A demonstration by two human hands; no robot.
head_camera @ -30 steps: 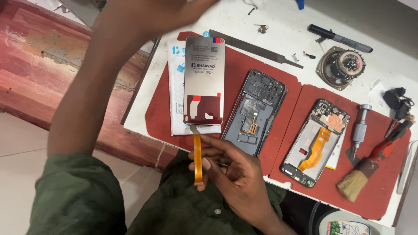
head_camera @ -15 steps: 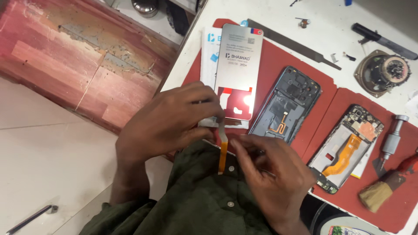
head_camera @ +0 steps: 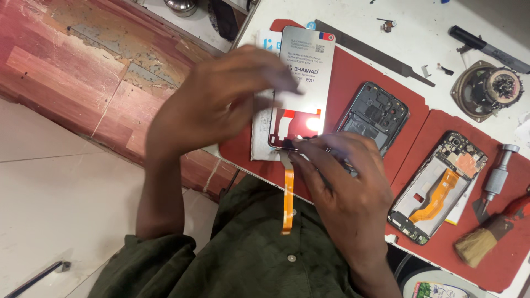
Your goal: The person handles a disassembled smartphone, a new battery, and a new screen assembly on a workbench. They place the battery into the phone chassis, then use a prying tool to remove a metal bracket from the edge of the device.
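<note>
From my remote seat I see the phone display panel (head_camera: pixel 305 83) lying back-side up on the red work mat (head_camera: pixel 353 72), at about 12 o'clock from the person's chest. Its orange flex ribbon (head_camera: pixel 287 198) hangs off the table edge toward 6 o'clock, over the green shirt (head_camera: pixel 254 259).

The right hand (head_camera: pixel 345 182) comes in from 5 o'clock, and its fingertips (head_camera: pixel 301 152) pinch at the panel's near edge, where the ribbon leaves it; I read that as a light grasp on the panel. The left hand (head_camera: pixel 215 102) sits at 9 o'clock of the panel, blurred, its fingers stretched across the panel's left side. I cannot tell whether it grips the panel or only hovers above it.

At 3 o'clock of the panel, just beside it, lies an empty dark phone frame (head_camera: pixel 372 113). Farther toward 4 o'clock a second opened phone (head_camera: pixel 439 187), with its own orange flex, rests on another red mat. A brush (head_camera: pixel 486 240) and a screwdriver (head_camera: pixel 497 179) lie at its 3 o'clock side. A long metal file (head_camera: pixel 375 52) runs along the mat's far edge at 1 o'clock, and a round speaker (head_camera: pixel 488 88) sits at 2 o'clock on the white table (head_camera: pixel 419 22).
</note>
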